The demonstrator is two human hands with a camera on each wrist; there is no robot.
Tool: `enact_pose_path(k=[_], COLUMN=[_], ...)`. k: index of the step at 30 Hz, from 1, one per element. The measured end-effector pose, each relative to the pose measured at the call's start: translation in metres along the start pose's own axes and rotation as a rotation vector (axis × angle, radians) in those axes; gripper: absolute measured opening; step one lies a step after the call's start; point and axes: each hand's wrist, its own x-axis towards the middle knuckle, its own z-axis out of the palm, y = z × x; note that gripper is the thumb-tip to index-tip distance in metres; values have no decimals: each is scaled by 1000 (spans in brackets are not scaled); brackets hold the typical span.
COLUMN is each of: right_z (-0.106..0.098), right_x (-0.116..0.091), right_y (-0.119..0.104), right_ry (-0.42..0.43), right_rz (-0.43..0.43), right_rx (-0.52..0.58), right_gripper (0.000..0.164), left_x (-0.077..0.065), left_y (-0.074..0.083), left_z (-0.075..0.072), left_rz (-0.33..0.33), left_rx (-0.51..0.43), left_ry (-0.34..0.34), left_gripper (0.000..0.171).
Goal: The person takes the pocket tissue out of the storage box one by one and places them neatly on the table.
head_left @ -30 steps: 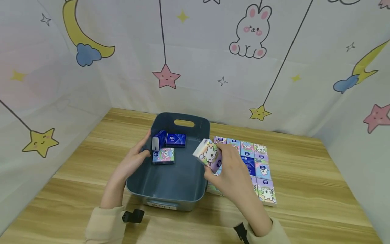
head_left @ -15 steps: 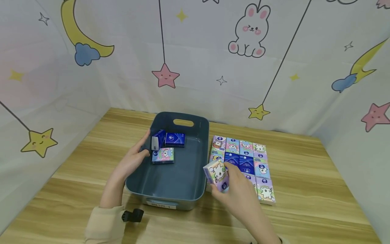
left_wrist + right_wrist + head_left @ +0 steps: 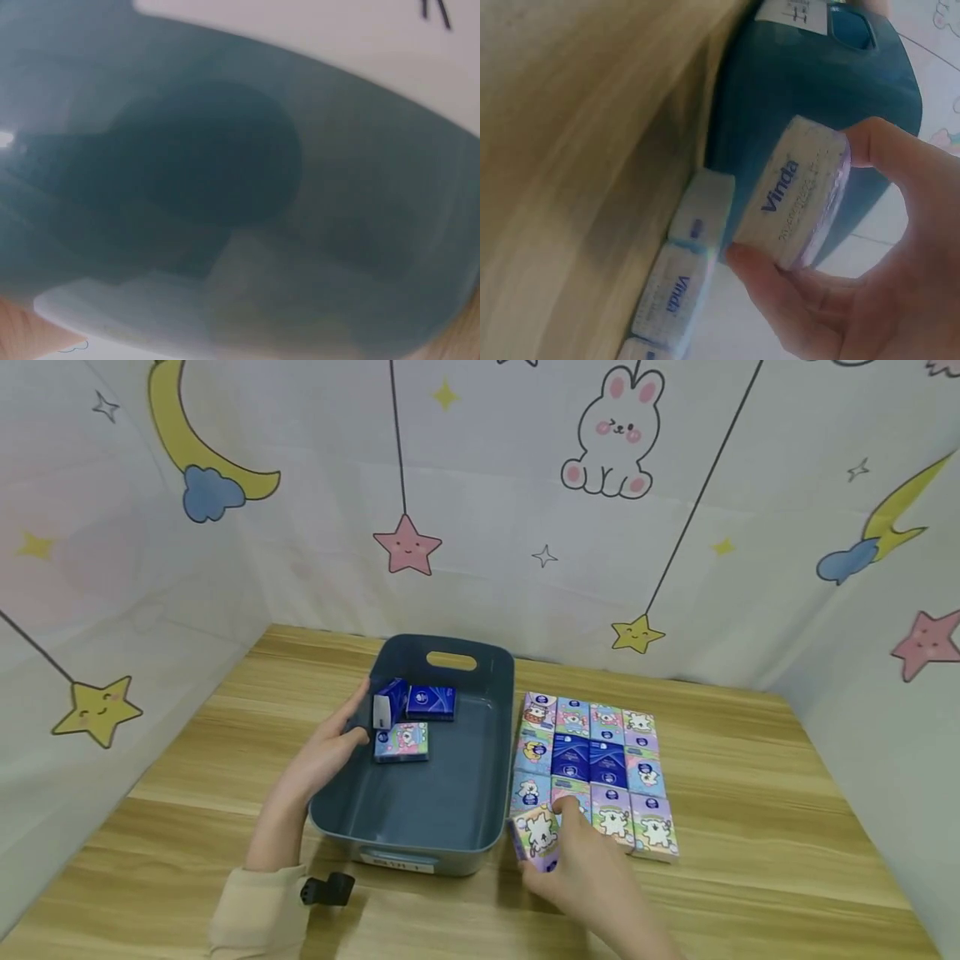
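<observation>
My left hand (image 3: 324, 752) holds the left rim of a dark blue-grey plastic bin (image 3: 442, 785), thumb over the edge. In the left wrist view the bin's outer wall (image 3: 225, 165) fills the frame, and that hand does not show. Between thumb and fingers my right hand (image 3: 588, 864) pinches a small pocket tissue pack (image 3: 536, 837) with a white cartoon animal. The right wrist view shows the pack's Vinda-marked side (image 3: 787, 195). It is at the near left corner of a block of tissue packs (image 3: 611, 814), beside the bin; whether it touches the table is hidden.
Inside the bin lie a flat dark blue tissue pack (image 3: 431, 702), another blue pack (image 3: 390, 703) tilted up, and a patterned pack (image 3: 402, 742). A white label (image 3: 397, 862) is on the bin's front. Patterned fabric (image 3: 480, 585) hangs behind the wooden table (image 3: 750, 827).
My right hand has brought the tissue pack from over the bin's right rim down towards me, to the block's near left corner. My left hand stays on the bin.
</observation>
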Motion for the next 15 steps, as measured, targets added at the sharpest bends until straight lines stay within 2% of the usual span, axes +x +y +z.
enact_pose_path(k=[3, 7, 15], right_z=[6, 12, 21], right_x=[-2, -2, -3], right_y=[2, 5, 6], right_ry=[-37, -46, -46], right_rz=[-22, -71, -133], right_rx=[-42, -95, -128], right_gripper=[81, 85, 76], left_x=[0, -1, 0], left_y=[0, 1, 1], left_z=[0, 0, 0], left_rz=[-3, -4, 0], left_rx=[0, 0, -4], left_ry=[-1, 4, -3], left_gripper=[75, 75, 75])
